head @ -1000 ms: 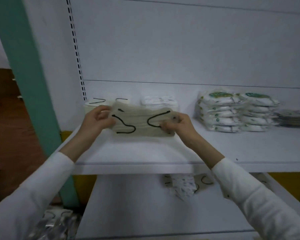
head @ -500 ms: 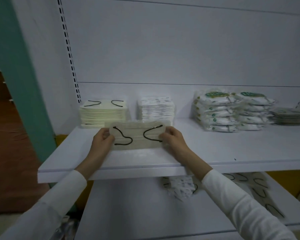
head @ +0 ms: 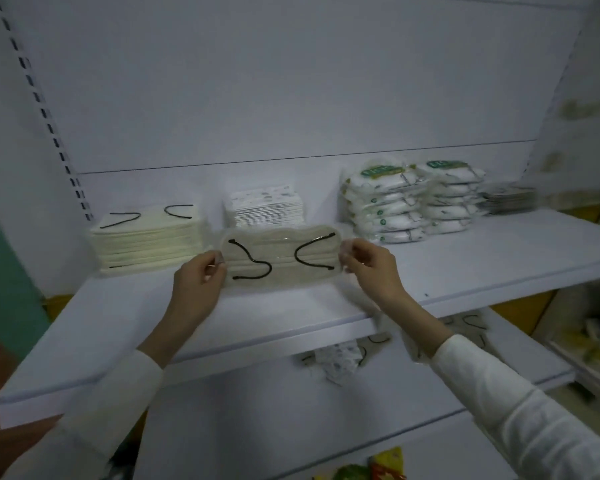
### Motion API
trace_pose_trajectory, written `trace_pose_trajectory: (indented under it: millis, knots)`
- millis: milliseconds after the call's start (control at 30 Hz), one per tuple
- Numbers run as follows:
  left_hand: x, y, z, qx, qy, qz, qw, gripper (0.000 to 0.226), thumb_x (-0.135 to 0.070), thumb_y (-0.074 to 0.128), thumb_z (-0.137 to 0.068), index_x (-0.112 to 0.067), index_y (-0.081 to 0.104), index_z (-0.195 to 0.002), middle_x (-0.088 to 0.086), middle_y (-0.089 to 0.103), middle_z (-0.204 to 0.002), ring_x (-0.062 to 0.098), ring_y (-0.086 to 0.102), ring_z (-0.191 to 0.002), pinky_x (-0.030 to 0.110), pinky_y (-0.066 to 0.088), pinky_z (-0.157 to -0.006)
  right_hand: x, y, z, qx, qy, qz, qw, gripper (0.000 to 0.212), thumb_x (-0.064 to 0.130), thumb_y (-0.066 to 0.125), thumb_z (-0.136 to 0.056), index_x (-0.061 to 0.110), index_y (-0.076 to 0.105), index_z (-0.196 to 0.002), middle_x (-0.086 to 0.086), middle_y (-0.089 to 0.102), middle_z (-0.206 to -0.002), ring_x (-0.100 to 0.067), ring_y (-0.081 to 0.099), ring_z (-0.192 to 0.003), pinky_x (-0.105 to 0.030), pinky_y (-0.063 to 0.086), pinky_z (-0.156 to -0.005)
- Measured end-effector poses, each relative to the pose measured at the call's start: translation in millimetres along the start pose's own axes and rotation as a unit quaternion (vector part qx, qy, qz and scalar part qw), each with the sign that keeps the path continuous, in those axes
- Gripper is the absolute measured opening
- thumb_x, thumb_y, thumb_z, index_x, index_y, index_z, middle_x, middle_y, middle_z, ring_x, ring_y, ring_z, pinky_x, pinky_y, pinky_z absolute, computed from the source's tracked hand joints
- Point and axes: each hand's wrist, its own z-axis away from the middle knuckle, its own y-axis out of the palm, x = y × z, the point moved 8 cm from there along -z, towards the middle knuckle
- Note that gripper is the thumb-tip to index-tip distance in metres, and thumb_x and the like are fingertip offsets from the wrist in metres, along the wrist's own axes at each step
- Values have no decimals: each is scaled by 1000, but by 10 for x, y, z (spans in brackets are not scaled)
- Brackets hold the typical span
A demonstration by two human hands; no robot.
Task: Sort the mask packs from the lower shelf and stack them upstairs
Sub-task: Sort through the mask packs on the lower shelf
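A cream mask pack with black ear loops [head: 281, 259] hangs flat-faced above the upper shelf [head: 153, 327]. My left hand [head: 196, 282] pinches its left edge and my right hand [head: 371, 268] pinches its right edge. To the left behind it stands a stack of matching cream mask packs [head: 149, 239]. Loose mask packs [head: 336, 358] lie on the lower shelf [head: 257, 420], partly hidden under the upper shelf and my right arm.
A stack of patterned white packs [head: 265, 204] stands behind the held pack. Two piles of green-labelled packs [head: 413, 202] and a low grey stack [head: 506, 200] sit further right. A green post [head: 0, 289] borders the left; colourful items [head: 371, 469] show at the bottom.
The held pack has stayed between both hands, just right of the cream stack. The camera has tilted and come closer, so the shelf now slants.
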Motion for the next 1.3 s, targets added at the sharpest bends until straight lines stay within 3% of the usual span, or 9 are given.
trace_pose_trajectory:
  millis: [167,300,367,533,633,867,967,1133,1300]
  knots:
    - [-490,852,9,35,19,109,993,31,0,61,-87,-30,57,-80,-7,62,-80,18,60,-77,34,49,-80,-316,-1026,185,-91,37,-6,995,10,5,62,-89,13,67,-90,-4,68,-79,-15,64,-72,-39,55,-79]
    - [-922,1662,114,94,19,177,979,28,2,65,-84,-25,60,-80,1,64,-81,21,62,-78,22,55,-71,-597,-1946,369,-133,53,21,990,9,9,63,-89,15,68,-93,-5,70,-83,-20,66,-79,-41,55,-80]
    - [-1168,2077,186,117,25,187,975,24,0,67,-83,-23,61,-80,3,65,-80,19,62,-76,15,55,-66,-742,-2415,460,-142,59,29,988,10,8,62,-89,16,67,-91,-4,70,-83,-19,66,-78,-38,56,-77]
    - [-1730,3218,365,175,8,217,960,20,2,68,-81,-18,64,-81,-1,65,-66,21,63,-75,34,58,-75,-1108,-3581,680,-171,71,37,982,13,8,62,-90,19,68,-90,-4,69,-86,-15,64,-80,-28,53,-72]
    - [-2082,3851,472,194,7,220,956,20,2,69,-80,-18,66,-79,-11,61,-52,16,63,-70,33,57,-74,-1325,-4225,771,-183,84,54,978,10,9,60,-91,16,67,-94,0,68,-85,-15,64,-80,-27,53,-72]
    - [-2709,5097,465,215,20,211,953,20,1,70,-79,-18,65,-76,8,57,-63,21,60,-70,29,59,-68,-1948,-5374,615,-208,109,53,971,12,11,60,-91,18,68,-95,2,69,-87,-14,65,-83,-22,52,-71]
    - [-2841,5569,275,248,21,193,949,14,1,67,-82,-13,65,-82,2,58,-63,20,60,-69,32,59,-68,-2262,-5670,290,-206,120,29,971,13,9,59,-91,15,67,-99,-3,69,-91,-17,65,-85,-25,52,-73]
    - [-3020,6015,-460,205,55,153,965,19,3,67,-82,-16,65,-84,4,61,-67,15,61,-62,22,57,-57,-2598,-5902,-646,-172,102,9,980,20,6,60,-91,26,63,-91,0,68,-87,-16,65,-80,-28,55,-74]
    - [-3021,6164,-1227,97,39,125,987,17,-1,71,-78,-16,68,-87,-12,62,-50,18,62,-62,32,55,-75,-2867,-5979,-1779,-149,107,-24,983,18,-3,63,-86,9,59,-99,-2,62,-73,-14,57,-62,-27,51,-62]
